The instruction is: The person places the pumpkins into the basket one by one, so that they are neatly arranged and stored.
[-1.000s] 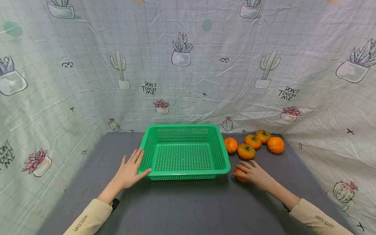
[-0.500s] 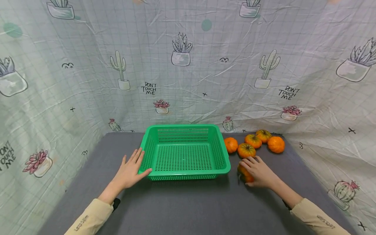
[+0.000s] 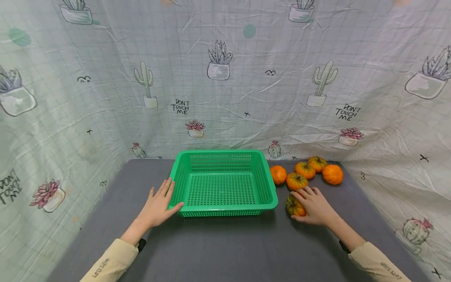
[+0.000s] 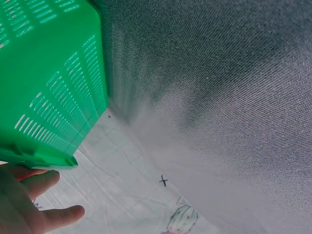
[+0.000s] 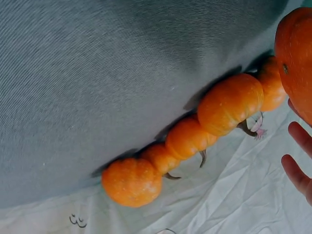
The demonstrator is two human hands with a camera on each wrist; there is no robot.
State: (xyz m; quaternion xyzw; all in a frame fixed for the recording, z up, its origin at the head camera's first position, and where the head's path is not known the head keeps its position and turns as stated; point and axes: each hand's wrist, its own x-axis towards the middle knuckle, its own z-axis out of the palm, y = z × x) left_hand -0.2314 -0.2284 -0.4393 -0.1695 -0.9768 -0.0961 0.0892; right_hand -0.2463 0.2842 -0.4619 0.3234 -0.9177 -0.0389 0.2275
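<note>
A green plastic basket with slotted walls stands upright on the dark grey table. My left hand lies with fingers spread along its left rim, the thumb at the near left corner. In the left wrist view, fingertips show right at the rim of the basket. Right of the basket, my right hand grips a small pumpkin, orange with green stripes, from its right side. In the right wrist view, this pumpkin appears large at the edge, its plain orange side showing, beside my fingers.
Several more small pumpkins sit at the back right: a plain orange one next to the basket, a striped one just beyond my right hand, and another orange one farthest right. A cactus-print cloth hangs behind and at both sides.
My right hand has moved from above the pumpkin to gripping it on its right side, and the pumpkin has turned so its striped face shows. The left hand stays at the basket rim.
</note>
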